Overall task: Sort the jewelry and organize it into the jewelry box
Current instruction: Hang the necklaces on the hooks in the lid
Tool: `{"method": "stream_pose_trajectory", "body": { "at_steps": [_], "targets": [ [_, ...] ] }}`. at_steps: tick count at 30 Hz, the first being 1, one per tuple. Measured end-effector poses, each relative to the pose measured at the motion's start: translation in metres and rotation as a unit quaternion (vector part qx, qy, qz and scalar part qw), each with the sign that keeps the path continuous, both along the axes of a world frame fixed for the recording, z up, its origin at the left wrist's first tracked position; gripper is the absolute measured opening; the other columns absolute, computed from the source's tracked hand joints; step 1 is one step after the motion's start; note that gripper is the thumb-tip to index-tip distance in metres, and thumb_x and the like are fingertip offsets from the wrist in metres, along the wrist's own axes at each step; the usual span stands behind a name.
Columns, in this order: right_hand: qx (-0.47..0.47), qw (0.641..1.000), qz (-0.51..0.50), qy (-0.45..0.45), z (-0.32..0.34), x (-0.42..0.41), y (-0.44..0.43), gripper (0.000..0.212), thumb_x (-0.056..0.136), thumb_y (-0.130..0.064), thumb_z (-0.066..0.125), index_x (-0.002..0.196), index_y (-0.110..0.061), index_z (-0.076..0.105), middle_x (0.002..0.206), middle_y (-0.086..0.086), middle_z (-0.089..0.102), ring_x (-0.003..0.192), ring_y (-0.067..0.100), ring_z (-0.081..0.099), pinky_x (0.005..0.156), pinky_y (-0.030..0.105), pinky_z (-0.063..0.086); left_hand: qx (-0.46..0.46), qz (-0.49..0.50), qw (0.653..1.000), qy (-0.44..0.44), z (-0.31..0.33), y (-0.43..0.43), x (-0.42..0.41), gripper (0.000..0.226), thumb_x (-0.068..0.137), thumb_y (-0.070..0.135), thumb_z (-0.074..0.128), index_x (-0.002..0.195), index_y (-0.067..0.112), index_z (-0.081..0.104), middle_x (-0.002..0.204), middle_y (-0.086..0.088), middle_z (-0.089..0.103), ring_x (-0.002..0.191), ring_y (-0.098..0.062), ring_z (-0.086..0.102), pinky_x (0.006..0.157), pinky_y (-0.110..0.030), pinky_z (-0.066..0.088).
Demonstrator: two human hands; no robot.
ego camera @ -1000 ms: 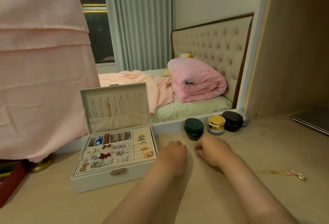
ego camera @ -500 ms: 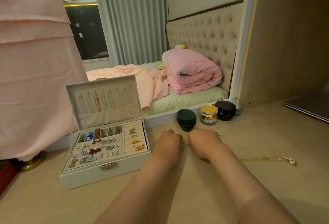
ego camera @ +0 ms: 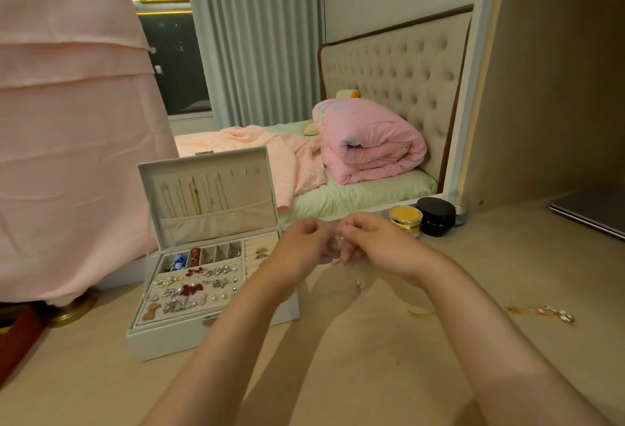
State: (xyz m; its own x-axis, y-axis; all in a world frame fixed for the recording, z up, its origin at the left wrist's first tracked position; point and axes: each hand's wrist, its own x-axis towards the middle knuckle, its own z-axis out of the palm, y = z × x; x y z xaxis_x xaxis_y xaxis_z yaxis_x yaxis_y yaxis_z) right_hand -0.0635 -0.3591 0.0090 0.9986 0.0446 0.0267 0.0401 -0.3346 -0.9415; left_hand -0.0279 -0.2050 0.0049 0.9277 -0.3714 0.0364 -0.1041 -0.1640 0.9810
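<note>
A white jewelry box (ego camera: 169,337) stands open on the desk at the left. Its upright lid (ego camera: 206,188) carries hanging necklaces, and its tray holds several earrings and rings. My left hand (ego camera: 301,246) and my right hand (ego camera: 375,243) are lifted above the desk just right of the box, fingertips together. Between them they pinch a small silver piece (ego camera: 341,239); its shape is too small to tell. A tiny silver bit (ego camera: 358,285) shows below the hands, hanging or lying, I cannot tell which. A gold chain with pink charms (ego camera: 541,312) lies on the desk at the right.
A yellow-lidded jar (ego camera: 406,219) and a black jar (ego camera: 436,215) stand behind my right hand by the mirror. A laptop (ego camera: 592,212) lies at the far right. Pink fabric (ego camera: 67,155) hangs at the left over a brass base (ego camera: 72,310).
Both hands have risen off the desk and come together, now pinching a small piece between the fingertips. The view has shifted slightly; the dark green jar is now hidden behind the hands.
</note>
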Motion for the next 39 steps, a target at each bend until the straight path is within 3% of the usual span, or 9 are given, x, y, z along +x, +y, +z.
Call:
{"method": "stream_pose_trajectory", "body": {
  "at_steps": [4, 11, 15, 18, 23, 27, 34, 37, 39],
  "targets": [
    [0.06, 0.997, 0.044, -0.024, 0.021, -0.011, 0.023, 0.021, 0.105, -0.018, 0.051, 0.11, -0.008, 0.068, 0.07, 0.002, 0.062, 0.057, 0.014, 0.056, 0.057, 0.019, 0.049, -0.097, -0.04, 0.993, 0.045, 0.031, 0.039, -0.009, 0.019, 0.099, 0.012, 0.053, 0.082, 0.009, 0.061, 0.063, -0.002, 0.051, 0.059, -0.017, 0.055, 0.073, -0.035, 0.053],
    [0.034, 0.995, 0.091, -0.038, 0.041, -0.005, 0.066, 0.017, 0.099, -0.022, 0.062, 0.094, -0.01, 0.074, 0.066, 0.001, 0.059, 0.048, 0.013, 0.046, 0.053, 0.027, 0.042, -0.067, -0.009, 0.998, -0.005, 0.049, 0.115, -0.014, 0.017, 0.102, 0.02, 0.051, 0.088, 0.013, 0.058, 0.063, 0.003, 0.039, 0.054, -0.013, 0.037, 0.058, -0.027, 0.037],
    [0.051, 0.989, 0.136, -0.022, 0.042, 0.008, 0.091, 0.027, 0.095, -0.034, 0.065, 0.08, -0.012, 0.068, 0.062, 0.003, 0.057, 0.056, 0.015, 0.047, 0.063, 0.028, 0.044, -0.101, 0.034, 0.994, -0.024, 0.05, 0.154, -0.01, 0.014, 0.102, 0.019, 0.05, 0.09, 0.014, 0.056, 0.063, 0.003, 0.035, 0.054, -0.013, 0.03, 0.057, -0.028, 0.029],
    [0.151, 0.976, 0.155, -0.004, 0.042, 0.021, 0.113, 0.024, 0.097, -0.026, 0.06, 0.079, -0.01, 0.061, 0.058, 0.002, 0.047, 0.051, 0.016, 0.041, 0.073, 0.038, 0.05, -0.098, 0.043, 0.994, -0.036, 0.049, 0.177, -0.002, 0.015, 0.103, 0.02, 0.048, 0.093, 0.012, 0.056, 0.062, 0.003, 0.034, 0.053, -0.013, 0.029, 0.052, -0.025, 0.029],
    [0.231, 0.966, 0.117, -0.003, 0.038, 0.043, 0.138, 0.025, 0.101, -0.025, 0.054, 0.078, -0.015, 0.058, 0.06, 0.001, 0.042, 0.046, 0.013, 0.032, 0.042, 0.022, 0.029, 0.001, 0.041, 0.998, -0.054, 0.043, 0.207, 0.014, 0.025, 0.103, 0.027, 0.049, 0.085, 0.013, 0.061, 0.058, 0.007, 0.037, 0.052, -0.012, 0.03, 0.053, -0.025, 0.029],
    [0.211, 0.972, 0.104, -0.013, 0.032, 0.053, 0.143, 0.023, 0.101, -0.023, 0.053, 0.081, -0.015, 0.059, 0.062, 0.001, 0.045, 0.047, 0.013, 0.034, 0.043, 0.023, 0.026, -0.007, -0.038, 0.999, -0.016, 0.039, 0.218, 0.018, 0.033, 0.103, 0.029, 0.047, 0.074, 0.017, 0.055, 0.063, 0.002, 0.027, 0.055, -0.015, 0.026, 0.054, -0.024, 0.03],
    [0.081, 0.989, 0.119, 0.018, 0.017, 0.053, 0.135, 0.02, 0.1, -0.023, 0.059, 0.09, -0.014, 0.075, 0.059, -0.001, 0.046, 0.05, 0.014, 0.04, 0.054, 0.029, 0.038, -0.293, -0.013, 0.953, 0.079, 0.032, 0.218, 0.032, 0.028, 0.101, 0.028, 0.045, 0.076, 0.017, 0.047, 0.064, 0.002, 0.041, 0.055, -0.014, 0.043, 0.059, -0.028, 0.048],
    [0.044, 0.988, 0.148, 0.017, 0.019, 0.049, 0.134, 0.02, 0.098, -0.024, 0.061, 0.093, -0.014, 0.078, 0.058, -0.001, 0.04, 0.05, 0.013, 0.036, 0.052, 0.025, 0.038, -0.253, -0.014, 0.963, 0.093, 0.029, 0.222, 0.032, 0.029, 0.103, 0.03, 0.045, 0.076, 0.018, 0.048, 0.062, 0.003, 0.034, 0.052, -0.013, 0.034, 0.053, -0.026, 0.042],
    [0.025, 0.987, 0.157, 0.007, 0.02, 0.047, 0.137, 0.02, 0.098, -0.022, 0.062, 0.09, -0.014, 0.078, 0.056, -0.001, 0.038, 0.048, 0.013, 0.036, 0.051, 0.023, 0.039, -0.133, 0.036, 0.989, 0.053, 0.03, 0.224, 0.032, 0.032, 0.103, 0.03, 0.047, 0.075, 0.016, 0.051, 0.062, 0.001, 0.04, 0.056, -0.017, 0.04, 0.057, -0.029, 0.045]
  ]
}}
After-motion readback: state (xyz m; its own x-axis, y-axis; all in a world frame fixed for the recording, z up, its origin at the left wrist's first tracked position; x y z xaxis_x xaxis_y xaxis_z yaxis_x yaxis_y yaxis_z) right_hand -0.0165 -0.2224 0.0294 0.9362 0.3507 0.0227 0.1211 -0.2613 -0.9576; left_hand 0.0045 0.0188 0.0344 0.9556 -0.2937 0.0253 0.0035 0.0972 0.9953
